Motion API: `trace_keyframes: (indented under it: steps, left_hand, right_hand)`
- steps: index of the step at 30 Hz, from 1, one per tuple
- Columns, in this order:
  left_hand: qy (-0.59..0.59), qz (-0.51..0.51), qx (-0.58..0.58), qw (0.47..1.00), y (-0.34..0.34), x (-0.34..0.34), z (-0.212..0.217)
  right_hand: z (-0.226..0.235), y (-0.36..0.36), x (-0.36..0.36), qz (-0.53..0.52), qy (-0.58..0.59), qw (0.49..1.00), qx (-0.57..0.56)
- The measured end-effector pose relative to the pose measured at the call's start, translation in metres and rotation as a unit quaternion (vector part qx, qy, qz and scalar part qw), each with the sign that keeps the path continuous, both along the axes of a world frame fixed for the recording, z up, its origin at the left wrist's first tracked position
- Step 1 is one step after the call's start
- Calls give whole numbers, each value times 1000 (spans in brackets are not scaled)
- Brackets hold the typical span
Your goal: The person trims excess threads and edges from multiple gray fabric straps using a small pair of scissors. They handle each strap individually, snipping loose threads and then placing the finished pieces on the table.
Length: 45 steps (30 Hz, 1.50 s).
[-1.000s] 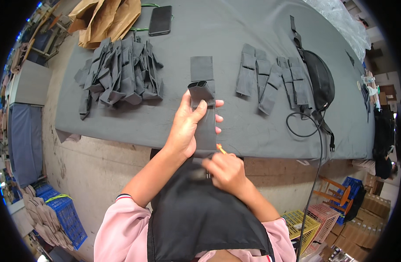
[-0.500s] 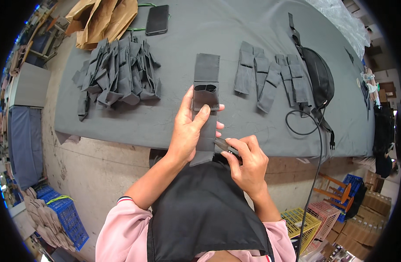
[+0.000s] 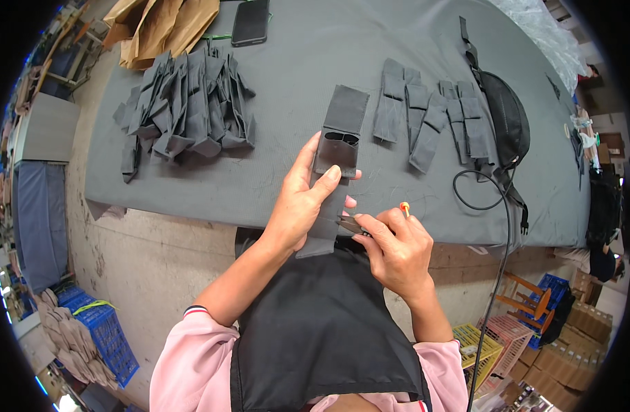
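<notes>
My left hand (image 3: 302, 196) grips a dark grey fabric pouch (image 3: 342, 156) with its thumb laid across the front. The pouch's long flap stands away from me, its top pocket gapes, and a strip hangs down toward my apron. In my right hand (image 3: 402, 253) is a small pair of thread snips (image 3: 351, 224), their grey tips at the right edge of the strip. A small orange end shows above the knuckles of that hand. The fingers cover most of the snips' body.
A heap of similar grey pouches (image 3: 191, 106) lies at the left of the grey-covered table (image 3: 287, 89), several more (image 3: 425, 130) at the right. Behind are a brown paper bag (image 3: 167, 31) and a phone (image 3: 250, 22). A black waist bag (image 3: 505, 117) and black cable (image 3: 501, 254) lie right.
The pouch has tilted, its far end swinging to the right. My right hand has turned and shifted slightly right, and the orange end has come into sight. The snips stay near the strip's edge.
</notes>
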<state>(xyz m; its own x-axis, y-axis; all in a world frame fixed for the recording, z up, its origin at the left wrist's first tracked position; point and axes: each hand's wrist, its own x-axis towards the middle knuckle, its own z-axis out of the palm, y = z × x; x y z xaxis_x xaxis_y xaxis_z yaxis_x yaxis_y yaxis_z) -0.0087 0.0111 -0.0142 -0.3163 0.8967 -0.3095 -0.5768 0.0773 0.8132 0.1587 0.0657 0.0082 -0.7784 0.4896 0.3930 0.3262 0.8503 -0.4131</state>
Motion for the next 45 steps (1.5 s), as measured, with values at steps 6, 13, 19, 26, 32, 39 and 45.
trace_keyframes:
  steps: [6, 13, 19, 26, 32, 39, 45]
  left_hand:
    - [-2, 6, 3, 1000, 1, -2, 1]
    - [-2, -10, 10, 1000, 0, -2, -2]
    - [-41, -42, 3, 998, -1, -3, 0]
    - [-63, -38, -7, 997, -2, -2, -5]
    - [-51, -23, -4, 998, -1, -1, -5]
    - [-42, -15, 5, 999, -3, 0, -3]
    - [-24, -11, 8, 1000, -2, 3, -2]
  right_hand:
    - [-1, -4, 1, -12, 0, 1000, 1]
    - [0, -3, -2, 0, 8, 1000, -10]
    - [-2, 1, 1, 38, 0, 999, 15]
    - [-4, -5, 11, 30, 11, 999, -13]
    - [-7, -13, 6, -24, 20, 999, -28]
    - [-5, -14, 2, -20, 15, 998, -52]
    - [-8, -17, -9, -9, -21, 998, -65]
